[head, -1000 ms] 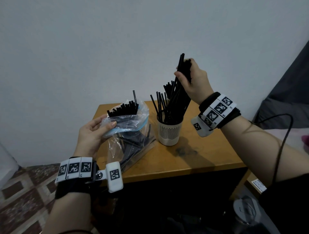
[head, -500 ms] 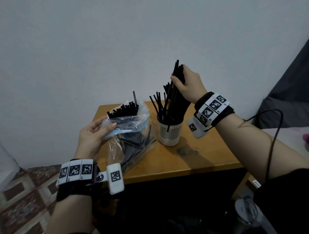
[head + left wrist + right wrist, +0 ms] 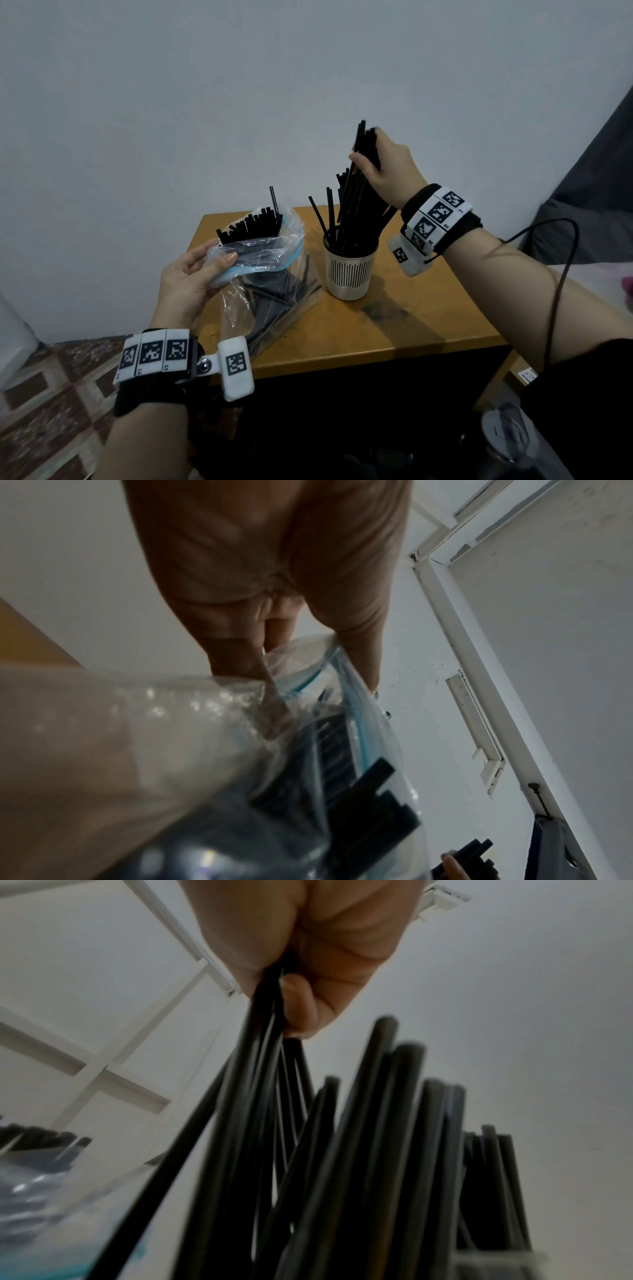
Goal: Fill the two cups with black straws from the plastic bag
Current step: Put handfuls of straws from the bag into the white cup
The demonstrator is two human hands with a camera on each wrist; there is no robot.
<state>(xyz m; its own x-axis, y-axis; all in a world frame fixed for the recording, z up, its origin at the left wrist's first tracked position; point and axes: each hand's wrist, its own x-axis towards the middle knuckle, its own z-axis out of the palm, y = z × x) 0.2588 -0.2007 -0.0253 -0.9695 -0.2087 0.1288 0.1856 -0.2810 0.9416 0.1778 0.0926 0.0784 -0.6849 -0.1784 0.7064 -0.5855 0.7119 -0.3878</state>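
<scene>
Right hand [image 3: 387, 168] grips straw bundle [image 3: 359, 192] over part-filled cup [image 3: 349, 270], mid-desk | left hand [image 3: 191, 277] pinches bag [image 3: 270, 253] mouth, left edge | second cup unseen; straws remain.

A table [image 3: 394, 329] stands against the far wall [image 3: 239, 85]. On it, toward the middle, sits a cup [image 3: 348, 274] with straws [image 3: 356, 219] standing in it. A second clump of straw tops [image 3: 342, 180] shows just behind these (whatever holds them is hidden). Above the cup the right hand [image 3: 387, 168] grips the upper ends of a bundle whose lower ends reach into the cup. To the left of the cup, at the table's near left part, the plastic bag [image 3: 270, 274] lies on the tabletop with its mouth raised by the left hand [image 3: 191, 277], more straws [image 3: 250, 226] sticking up out of the mouth. Floor [image 3: 51, 394] lies at the near left, below the table.
</scene>
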